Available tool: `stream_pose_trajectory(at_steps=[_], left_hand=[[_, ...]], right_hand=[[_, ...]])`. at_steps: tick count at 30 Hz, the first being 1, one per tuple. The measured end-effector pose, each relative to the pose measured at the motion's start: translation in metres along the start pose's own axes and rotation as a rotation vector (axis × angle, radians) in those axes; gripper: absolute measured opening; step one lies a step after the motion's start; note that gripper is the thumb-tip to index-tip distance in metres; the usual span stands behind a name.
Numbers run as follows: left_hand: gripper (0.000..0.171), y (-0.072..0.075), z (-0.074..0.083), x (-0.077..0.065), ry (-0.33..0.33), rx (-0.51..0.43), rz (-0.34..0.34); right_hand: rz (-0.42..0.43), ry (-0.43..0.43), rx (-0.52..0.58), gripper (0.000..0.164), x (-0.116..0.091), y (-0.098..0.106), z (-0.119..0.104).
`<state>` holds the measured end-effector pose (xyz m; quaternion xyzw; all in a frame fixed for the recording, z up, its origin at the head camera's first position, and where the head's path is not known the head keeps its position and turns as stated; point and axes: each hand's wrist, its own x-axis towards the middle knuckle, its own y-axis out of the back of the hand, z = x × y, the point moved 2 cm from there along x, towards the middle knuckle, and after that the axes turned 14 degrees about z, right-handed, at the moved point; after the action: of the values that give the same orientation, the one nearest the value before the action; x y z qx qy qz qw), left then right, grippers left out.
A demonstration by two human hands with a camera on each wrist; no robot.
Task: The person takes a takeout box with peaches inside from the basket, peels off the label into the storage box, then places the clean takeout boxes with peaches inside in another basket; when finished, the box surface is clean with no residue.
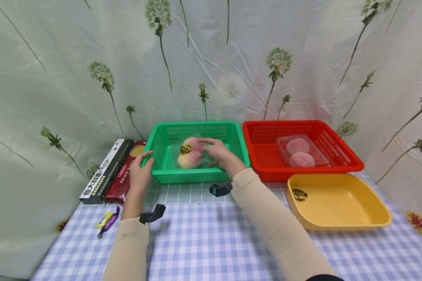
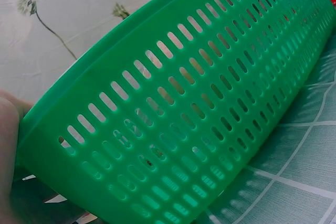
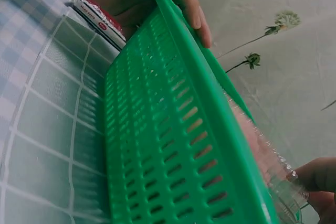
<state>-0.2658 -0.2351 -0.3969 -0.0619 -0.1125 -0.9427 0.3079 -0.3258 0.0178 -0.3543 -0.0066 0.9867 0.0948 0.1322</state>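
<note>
In the head view, a green slotted basket (image 1: 193,176) stands at the back of the table. My left hand (image 1: 138,173) grips its left rim, with fingers hooked over the edge in the right wrist view. Inside the basket is a clear plastic pack of peaches (image 1: 190,159) with a black and yellow sticker. My right hand (image 1: 220,153) reaches over the front rim and pinches the right side of this pack. At the lower right of the right wrist view, its thumb and finger are on the clear plastic edge (image 3: 289,182). The left wrist view mostly shows the basket's slotted wall (image 2: 173,93).
A red basket (image 1: 302,170) with another peach pack (image 1: 299,151) sits to the right. In front of it is a yellow tub (image 1: 341,201) bearing a sticker. At left lie a pasta box (image 1: 107,171), a dark red bag (image 1: 121,181) and small wrapped sweets (image 1: 109,223).
</note>
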Motion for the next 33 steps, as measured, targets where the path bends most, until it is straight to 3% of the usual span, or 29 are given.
stream_pose_trajectory(at_steps=[7, 16, 24, 33], left_hand=[[0.037, 0.001, 0.0, -0.001, 0.004, 0.009, 0.002], [0.038, 0.001, -0.002, 0.001, 0.007, 0.021, 0.009], [0.037, 0.0, -0.003, 0.001, -0.007, 0.023, 0.012], [0.036, 0.0, -0.003, 0.002, -0.006, 0.004, 0.014]], right_hand=[[0.006, -0.044, 0.036, 0.038, 0.002, 0.019, 0.001], [0.039, -0.015, 0.193, 0.036, -0.004, 0.043, 0.0], [0.056, 0.029, 0.347, 0.032, -0.027, 0.061, -0.006], [-0.052, 0.137, 0.399, 0.035, -0.06, 0.079, 0.0]])
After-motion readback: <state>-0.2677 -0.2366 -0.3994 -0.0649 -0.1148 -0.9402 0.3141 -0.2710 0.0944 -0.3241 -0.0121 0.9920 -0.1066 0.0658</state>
